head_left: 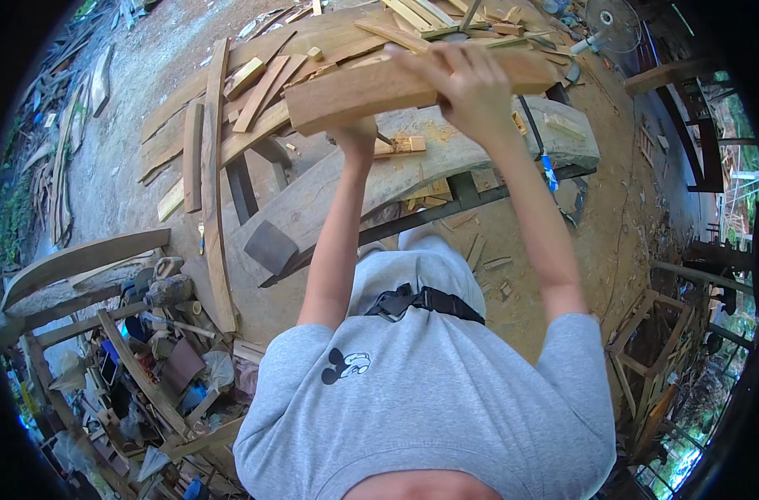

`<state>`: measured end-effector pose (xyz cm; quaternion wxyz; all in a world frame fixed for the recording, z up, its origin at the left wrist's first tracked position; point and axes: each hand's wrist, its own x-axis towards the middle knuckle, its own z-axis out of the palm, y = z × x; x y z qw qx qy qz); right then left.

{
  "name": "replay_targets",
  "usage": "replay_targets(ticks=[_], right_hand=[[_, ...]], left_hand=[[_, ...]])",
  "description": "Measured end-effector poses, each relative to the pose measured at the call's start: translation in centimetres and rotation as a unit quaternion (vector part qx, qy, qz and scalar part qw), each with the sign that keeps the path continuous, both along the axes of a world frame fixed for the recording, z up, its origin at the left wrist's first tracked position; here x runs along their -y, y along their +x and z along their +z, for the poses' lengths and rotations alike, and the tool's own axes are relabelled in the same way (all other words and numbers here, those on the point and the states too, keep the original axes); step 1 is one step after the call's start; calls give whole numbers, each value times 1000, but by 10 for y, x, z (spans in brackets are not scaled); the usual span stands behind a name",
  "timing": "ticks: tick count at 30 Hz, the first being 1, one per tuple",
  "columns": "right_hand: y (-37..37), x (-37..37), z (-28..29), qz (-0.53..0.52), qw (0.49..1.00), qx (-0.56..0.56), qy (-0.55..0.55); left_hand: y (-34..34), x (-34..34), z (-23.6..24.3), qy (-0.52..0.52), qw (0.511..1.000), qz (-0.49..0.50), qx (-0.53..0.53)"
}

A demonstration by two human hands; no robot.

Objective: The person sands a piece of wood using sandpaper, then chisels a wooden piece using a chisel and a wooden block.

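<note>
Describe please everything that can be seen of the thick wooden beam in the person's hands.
The wooden beam is long, thick and reddish-brown, with flat-looking faces and a squared left end. It looks like solid wood; its outline bends, perhaps partly through the lens. It lies crosswise in view, seemingly raised over the grey bench. The right hand grips it around the middle; the left hand is under its left part, fingers mostly hidden. Its far side cannot be seen.

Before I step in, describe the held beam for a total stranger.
Find the long grey bench before the person. Over its far edge in view is a brown beam, the right hand gripping it. It looks thicker than the loose boards beyond.
</note>
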<state>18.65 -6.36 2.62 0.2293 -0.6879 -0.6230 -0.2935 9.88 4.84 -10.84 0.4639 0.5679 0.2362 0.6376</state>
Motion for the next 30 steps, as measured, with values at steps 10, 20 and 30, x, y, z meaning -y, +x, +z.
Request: replay_targets(ticks=[10,20,30], right_hand=[[-5,0,-6,-53,993,-64,-80],[11,5,-6,-10,958,-241,157],[6,-7,8,92,825,-498,253]], left_hand=[[8,17,7,46,998,-45,-18],[6,-2,3,-7,999,-13,-48],[9,3,6,9,997,-11,-76]])
